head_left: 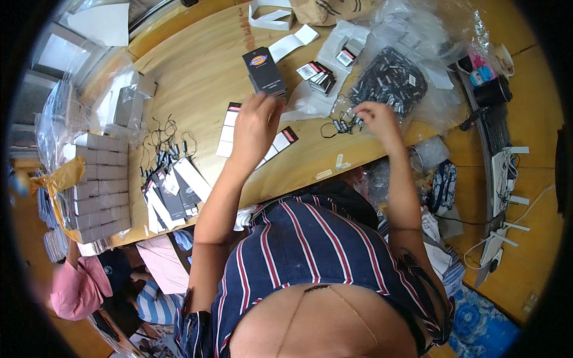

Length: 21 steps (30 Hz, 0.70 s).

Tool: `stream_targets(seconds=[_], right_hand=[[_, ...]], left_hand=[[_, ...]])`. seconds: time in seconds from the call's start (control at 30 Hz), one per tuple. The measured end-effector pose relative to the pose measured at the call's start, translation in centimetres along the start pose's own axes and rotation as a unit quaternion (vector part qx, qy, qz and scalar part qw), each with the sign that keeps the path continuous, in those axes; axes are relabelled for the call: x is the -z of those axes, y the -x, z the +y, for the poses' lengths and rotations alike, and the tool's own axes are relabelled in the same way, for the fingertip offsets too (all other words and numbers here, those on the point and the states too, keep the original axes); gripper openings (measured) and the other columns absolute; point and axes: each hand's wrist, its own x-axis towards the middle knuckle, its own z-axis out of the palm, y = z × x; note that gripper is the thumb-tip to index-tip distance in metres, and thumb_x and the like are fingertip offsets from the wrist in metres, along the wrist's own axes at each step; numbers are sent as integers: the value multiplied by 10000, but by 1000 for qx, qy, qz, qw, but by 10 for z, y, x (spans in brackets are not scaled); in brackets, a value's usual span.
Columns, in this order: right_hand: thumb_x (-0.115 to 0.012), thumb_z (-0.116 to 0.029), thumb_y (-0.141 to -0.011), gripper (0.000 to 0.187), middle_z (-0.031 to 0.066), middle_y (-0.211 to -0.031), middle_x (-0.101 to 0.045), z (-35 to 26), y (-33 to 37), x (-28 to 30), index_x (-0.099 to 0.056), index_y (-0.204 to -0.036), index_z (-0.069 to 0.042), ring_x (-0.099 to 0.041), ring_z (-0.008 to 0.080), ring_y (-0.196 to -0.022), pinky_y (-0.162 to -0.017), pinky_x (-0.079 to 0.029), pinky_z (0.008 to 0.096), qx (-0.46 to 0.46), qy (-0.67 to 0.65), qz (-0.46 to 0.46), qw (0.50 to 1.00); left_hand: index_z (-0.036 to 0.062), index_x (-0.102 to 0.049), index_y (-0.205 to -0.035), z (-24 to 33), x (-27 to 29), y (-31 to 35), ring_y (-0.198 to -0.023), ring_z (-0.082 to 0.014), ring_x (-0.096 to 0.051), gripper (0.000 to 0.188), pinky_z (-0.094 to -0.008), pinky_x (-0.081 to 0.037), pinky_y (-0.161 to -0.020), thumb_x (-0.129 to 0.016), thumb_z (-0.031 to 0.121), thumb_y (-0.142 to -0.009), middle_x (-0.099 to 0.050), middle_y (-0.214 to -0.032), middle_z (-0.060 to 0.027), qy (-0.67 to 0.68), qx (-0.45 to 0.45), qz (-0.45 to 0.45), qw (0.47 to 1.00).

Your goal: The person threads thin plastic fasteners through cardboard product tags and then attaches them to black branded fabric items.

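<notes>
My left hand (258,122) has its fingers bent together at the near end of a stack of black hang tags (265,74). What those fingers hold, if anything, is hidden. Right of it, my right hand (377,119) pinches at a small bunch of black hang-tag strings (341,126) with little dark plastic ends. Beside my left wrist lie two white label strips with black and red ends, one to the left (227,131), the other to the right (282,143). A clear bag packed with black tag strings (391,80) rests just beyond my right hand.
Finished-looking tags with strings (173,191) lie fanned at the table's left front edge. Stacked white boxes (101,185) stand left of them. Small label piles (317,77) sit on white paper further back. A shelf with cables (498,167) stands right; another person in pink (80,286) is lower left.
</notes>
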Motion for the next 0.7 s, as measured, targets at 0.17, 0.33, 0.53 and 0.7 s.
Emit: stream_targets(seconds=[0.17, 0.33, 0.53, 0.7], right_hand=[[-545, -130, -743, 132, 142, -764, -590, -19, -34, -24, -595, -814, -30, -560, 314, -717, -629, -441, 364, 90, -37, 142, 985], [-611, -230, -707, 264, 149, -870, -560, -27, -107, -44, -600, -888, -38, -540, 289, -817, -713, -425, 357, 74, 53, 121, 988], [-692, -257, -613, 348, 127, -999, -489, -28, -120, -49, -591, -862, -35, -462, 277, -962, -764, -415, 375, 51, 69, 18, 996], [-698, -242, -607, 302, 133, -924, -511, -22, -122, -54, -605, -816, -44, -479, 283, -917, -768, -410, 359, 67, 66, 58, 994]], left_hand=[[37, -578, -838, -41, -18, -73, -820, -304, -470, 244, -389, -391, -722, -649, 164, -642, -539, -868, -126, -140, 18, 35, 989], [39, -531, -1046, -100, -12, -86, -1010, -288, -455, 690, -394, -342, -863, -721, 437, -516, -515, -1048, -162, -179, 158, -93, 967], [46, -533, -1039, -115, -14, -68, -1011, -288, -436, 691, -393, -346, -864, -764, 347, -460, -514, -1041, -143, -73, 167, -69, 981], [64, -556, -994, -101, -13, -69, -898, -260, -457, 601, -362, -381, -792, -766, 262, -467, -531, -923, -97, -57, 125, 34, 990]])
